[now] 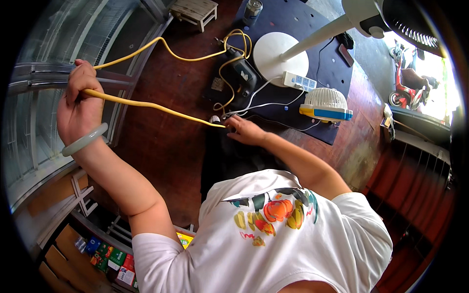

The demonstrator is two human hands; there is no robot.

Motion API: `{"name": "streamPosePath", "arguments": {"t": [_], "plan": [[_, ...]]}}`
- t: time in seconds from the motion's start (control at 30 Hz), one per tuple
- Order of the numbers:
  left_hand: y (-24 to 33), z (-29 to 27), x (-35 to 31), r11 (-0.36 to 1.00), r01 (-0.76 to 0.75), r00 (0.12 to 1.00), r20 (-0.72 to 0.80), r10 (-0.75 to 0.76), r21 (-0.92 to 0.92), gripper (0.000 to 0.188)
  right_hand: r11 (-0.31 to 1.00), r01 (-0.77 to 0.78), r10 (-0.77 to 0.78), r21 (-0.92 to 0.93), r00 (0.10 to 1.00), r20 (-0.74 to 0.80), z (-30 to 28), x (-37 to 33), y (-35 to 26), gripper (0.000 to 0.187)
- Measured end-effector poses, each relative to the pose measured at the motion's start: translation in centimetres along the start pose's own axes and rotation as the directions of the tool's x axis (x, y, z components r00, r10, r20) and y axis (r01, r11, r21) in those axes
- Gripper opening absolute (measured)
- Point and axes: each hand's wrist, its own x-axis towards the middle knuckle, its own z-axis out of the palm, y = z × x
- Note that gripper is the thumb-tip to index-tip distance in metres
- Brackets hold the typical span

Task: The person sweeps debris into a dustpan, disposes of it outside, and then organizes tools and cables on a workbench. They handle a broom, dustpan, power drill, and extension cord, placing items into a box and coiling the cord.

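Observation:
My left hand (80,100), with a pale bangle at its wrist, is raised at the left. Its fingers are closed round a yellow cord (161,111). One stretch of the cord runs from this fist to my right hand (245,131), whose fingers pinch near the cord's end, low over the dark board. Another stretch rises and leads right to loose loops beside a black plastic device (240,80). What lies under my right fingertips is partly hidden.
A dark blue board (273,119) bears a fan's round white base (267,49), a white power strip (299,81), a caged white dome (325,101) on a blue-yellow base, a can (252,12) and a phone (346,55). A wooden stool (194,10) stands beyond; a glass-and-metal frame (46,75) lines the left.

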Motion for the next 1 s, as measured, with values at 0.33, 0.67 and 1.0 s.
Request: {"name": "streamPosePath", "arguments": {"t": [0.33,0.67,1.0], "plan": [[0.7,-8.2,5.0,0.782,0.078,0.997,-0.061,-0.051,0.619,0.022,0.823,-0.101,0.386,0.559,0.822,-0.419,-6.6,-3.1,7.2,0.015],[-11.7,-31.0,5.3,0.079,0.478,0.874,-0.465,-0.138,0.875,0.032,0.952,-0.213,0.286,0.22,0.877,-0.386,-3.3,-2.6,1.3,0.019],[-14.3,-31.0,3.8,0.277,0.402,0.914,-0.363,-0.18,0.873,0.037,0.956,-0.118,-0.033,-0.27,0.868,-0.496,-4.7,1.4,2.8,0.016]]}}
